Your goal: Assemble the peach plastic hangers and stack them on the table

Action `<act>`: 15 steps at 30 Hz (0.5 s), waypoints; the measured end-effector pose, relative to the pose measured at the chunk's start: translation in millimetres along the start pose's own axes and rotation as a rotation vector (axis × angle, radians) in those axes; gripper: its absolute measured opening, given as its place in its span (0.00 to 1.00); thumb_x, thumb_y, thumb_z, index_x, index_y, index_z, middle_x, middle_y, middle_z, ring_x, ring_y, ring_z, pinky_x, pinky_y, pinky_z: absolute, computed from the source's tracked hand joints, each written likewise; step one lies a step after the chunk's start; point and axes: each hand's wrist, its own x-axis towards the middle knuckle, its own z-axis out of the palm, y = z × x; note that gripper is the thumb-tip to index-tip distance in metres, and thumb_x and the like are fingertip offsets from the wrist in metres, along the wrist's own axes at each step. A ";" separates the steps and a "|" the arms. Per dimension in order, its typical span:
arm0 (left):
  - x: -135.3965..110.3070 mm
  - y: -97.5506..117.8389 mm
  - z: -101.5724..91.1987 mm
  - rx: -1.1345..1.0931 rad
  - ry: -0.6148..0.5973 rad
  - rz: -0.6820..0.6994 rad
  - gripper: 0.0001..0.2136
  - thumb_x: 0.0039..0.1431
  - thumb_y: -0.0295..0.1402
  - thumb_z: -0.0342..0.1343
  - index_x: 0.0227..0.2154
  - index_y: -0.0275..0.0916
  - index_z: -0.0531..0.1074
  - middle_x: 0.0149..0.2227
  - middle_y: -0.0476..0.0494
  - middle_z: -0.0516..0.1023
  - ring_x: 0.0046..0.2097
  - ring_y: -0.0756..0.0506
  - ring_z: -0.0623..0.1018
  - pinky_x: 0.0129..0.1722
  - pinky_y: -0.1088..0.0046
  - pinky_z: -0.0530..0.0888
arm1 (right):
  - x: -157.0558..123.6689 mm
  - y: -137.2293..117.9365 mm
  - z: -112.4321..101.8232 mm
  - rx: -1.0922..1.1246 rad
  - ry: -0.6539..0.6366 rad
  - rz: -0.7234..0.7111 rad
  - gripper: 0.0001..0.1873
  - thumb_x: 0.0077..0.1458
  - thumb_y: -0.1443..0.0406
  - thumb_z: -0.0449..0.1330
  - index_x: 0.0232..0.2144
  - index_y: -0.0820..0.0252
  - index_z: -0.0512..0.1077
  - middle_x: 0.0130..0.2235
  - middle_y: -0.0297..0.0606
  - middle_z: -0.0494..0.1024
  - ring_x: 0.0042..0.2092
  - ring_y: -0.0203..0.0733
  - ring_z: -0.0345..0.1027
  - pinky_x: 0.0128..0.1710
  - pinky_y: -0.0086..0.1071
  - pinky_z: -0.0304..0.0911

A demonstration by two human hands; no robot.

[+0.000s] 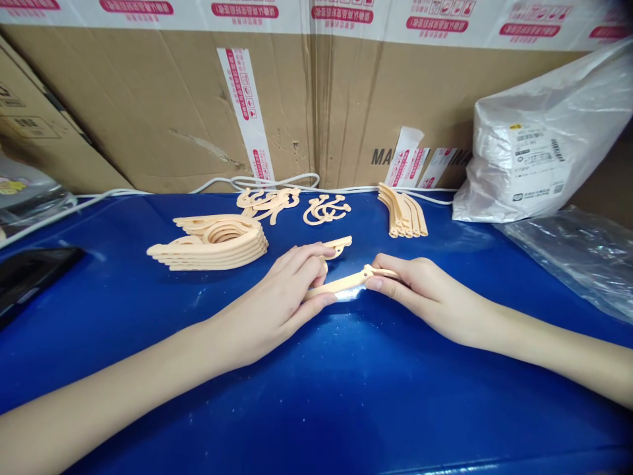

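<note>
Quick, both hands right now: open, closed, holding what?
Left hand: closed, holding a beige bar.
Right hand: closed, fingertips pinching a thin beige piece at the bar's end.

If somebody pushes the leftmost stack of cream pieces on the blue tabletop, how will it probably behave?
The stack may slide easily, as the blue tabletop looks smooth and shiny. Its pieces lie one over another with no visible tie, so the upper ones could shift separately. They keep a clean curved shape, so each is probably stiff.

Two hands (279, 284) and four beige piles (217, 256) show.
</note>
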 end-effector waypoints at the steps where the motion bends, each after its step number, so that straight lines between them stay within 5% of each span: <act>1: 0.1 0.0 -0.1 0.000 0.001 0.000 0.08 0.70 0.36 0.44 0.33 0.42 0.57 0.53 0.42 0.66 0.63 0.42 0.59 0.59 0.61 0.64 | -0.2 0.2 0.2 -0.007 0.002 -0.005 0.15 0.67 0.56 0.48 0.30 0.57 0.62 0.26 0.28 0.66 0.27 0.33 0.59 0.28 0.29 0.54; 7: -0.9 -0.1 -0.2 0.098 -0.026 0.033 0.08 0.70 0.36 0.43 0.43 0.41 0.65 0.61 0.40 0.60 0.66 0.41 0.56 0.64 0.57 0.59 | -1.5 0.0 0.5 -0.020 0.009 -0.024 0.15 0.67 0.57 0.49 0.29 0.57 0.61 0.25 0.27 0.65 0.25 0.32 0.58 0.27 0.28 0.53; 15: -0.7 -3.2 1.8 0.132 -0.001 0.068 0.11 0.70 0.34 0.42 0.44 0.40 0.69 0.64 0.42 0.59 0.65 0.40 0.58 0.66 0.54 0.57 | -0.4 0.5 -0.3 -0.135 0.032 -0.069 0.18 0.68 0.55 0.46 0.28 0.57 0.60 0.23 0.28 0.65 0.24 0.32 0.58 0.25 0.28 0.51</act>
